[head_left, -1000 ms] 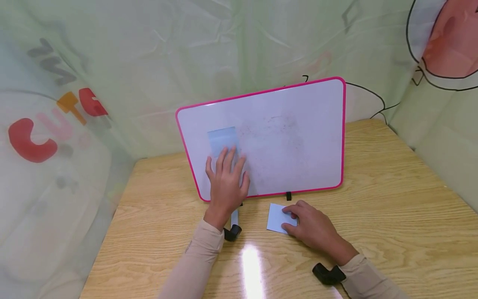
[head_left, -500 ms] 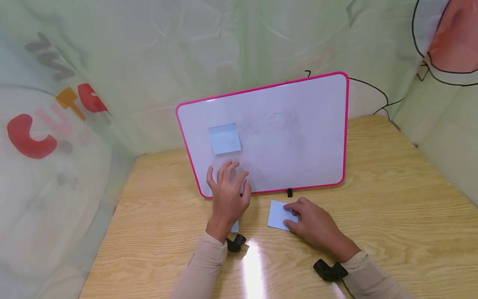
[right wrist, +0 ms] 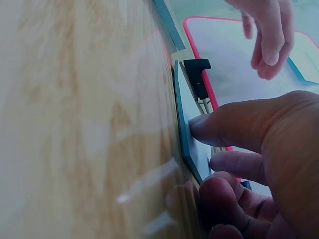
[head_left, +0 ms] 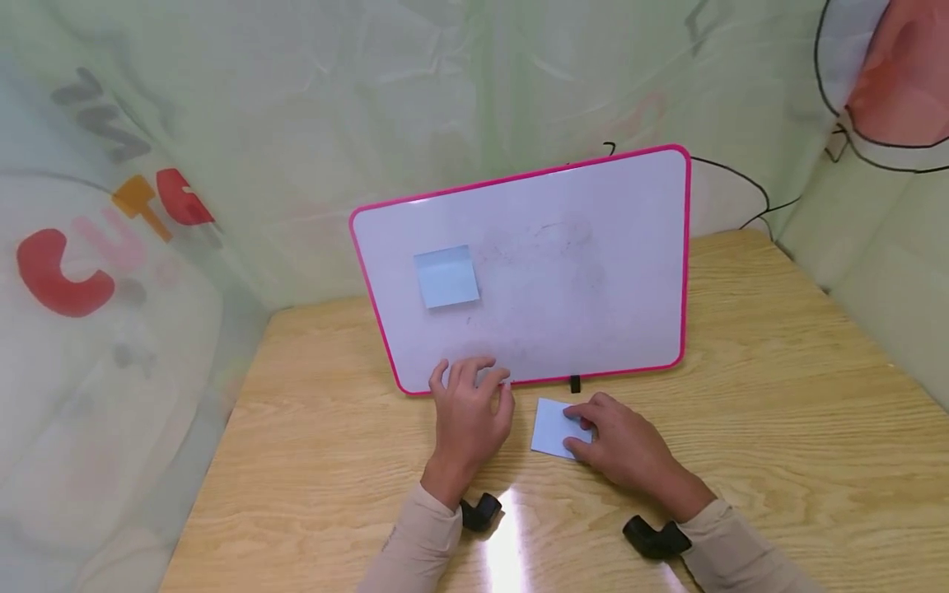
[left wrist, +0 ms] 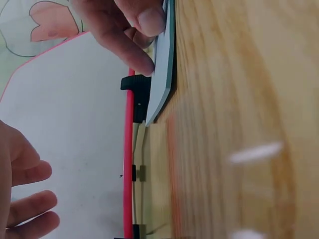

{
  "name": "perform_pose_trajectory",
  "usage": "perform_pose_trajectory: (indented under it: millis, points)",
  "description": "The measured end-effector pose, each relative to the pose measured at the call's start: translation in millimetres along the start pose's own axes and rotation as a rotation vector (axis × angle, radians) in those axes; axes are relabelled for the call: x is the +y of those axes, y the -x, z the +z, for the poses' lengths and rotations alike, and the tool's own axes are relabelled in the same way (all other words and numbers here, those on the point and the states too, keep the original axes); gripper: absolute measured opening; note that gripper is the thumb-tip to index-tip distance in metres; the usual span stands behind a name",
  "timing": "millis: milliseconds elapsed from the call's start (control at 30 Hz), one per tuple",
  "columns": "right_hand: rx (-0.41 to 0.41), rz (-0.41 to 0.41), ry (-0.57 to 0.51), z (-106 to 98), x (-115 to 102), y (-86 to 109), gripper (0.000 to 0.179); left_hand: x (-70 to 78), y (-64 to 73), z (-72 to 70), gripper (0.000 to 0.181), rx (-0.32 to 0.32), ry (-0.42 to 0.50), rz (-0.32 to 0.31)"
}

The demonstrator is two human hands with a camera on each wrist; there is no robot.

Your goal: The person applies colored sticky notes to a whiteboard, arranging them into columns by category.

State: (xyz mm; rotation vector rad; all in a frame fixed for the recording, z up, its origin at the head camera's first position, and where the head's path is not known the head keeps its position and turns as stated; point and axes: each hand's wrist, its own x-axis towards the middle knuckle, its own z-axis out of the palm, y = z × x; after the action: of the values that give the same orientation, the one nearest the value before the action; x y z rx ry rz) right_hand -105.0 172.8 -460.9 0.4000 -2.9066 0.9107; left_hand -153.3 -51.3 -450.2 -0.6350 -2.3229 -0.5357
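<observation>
On the wooden table lies a pale blue pad of sticky notes [head_left: 549, 428], partly covered by my right hand [head_left: 630, 441]. Thumb and forefinger rest apart on its top face, seen close up in the right wrist view, while the other fingers [right wrist: 234, 199] curl by its near edge. My left hand [head_left: 470, 416] hovers before the bottom edge of a pink-framed whiteboard [head_left: 563, 305], fingers loosely bent and holding nothing. Above it, a light blue sticky note [head_left: 447, 277] sticks to the board's left part, its lower edge lifting slightly.
Black feet, one showing beside the pad [head_left: 575, 384], hold up the leaning whiteboard. A blue-grey strip [right wrist: 169, 25] lies on the table beyond the pad in the right wrist view. Printed curtains [head_left: 296, 123] hang behind and at both sides.
My left hand has come away from the sticky note, moving down and slightly right to the board's bottom edge; the note is now fully visible. My right hand stays on the pad.
</observation>
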Motion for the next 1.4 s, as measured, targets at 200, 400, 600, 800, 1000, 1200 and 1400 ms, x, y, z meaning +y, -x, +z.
perform_pose_trajectory:
  millis: [200,400,600,800,1000,1200,1400]
  points:
    - [0.026,-0.016,-0.013,2,-2,0.1,0.033,3.7,11.7,-0.6,0.01,-0.021,0.068,-0.015]
    - [0.044,-0.017,-0.047,0,1,-1.1,0.028,12.9,21.2,1.3,0.013,-0.189,0.128,-0.022]
    - [0.052,-0.035,-0.09,-3,5,-0.3,0.026,18.6,26.8,3.8,0.016,-0.337,0.171,0.012]
    - [0.033,0.0,-0.078,-9,8,0.3,0.027,18.8,27.0,5.7,0.018,-0.401,0.188,0.076]
    - [0.004,0.03,-0.051,-15,10,-0.7,0.029,21.3,26.7,5.5,0.024,-0.505,0.163,0.13]
    - [-0.019,0.038,-0.051,-16,11,-2.5,0.031,22.2,26.0,4.9,0.031,-0.527,0.117,0.153]
    - [-0.016,0.033,-0.04,-16,10,-3.8,0.029,21.8,26.3,4.8,0.043,-0.535,0.07,0.163]
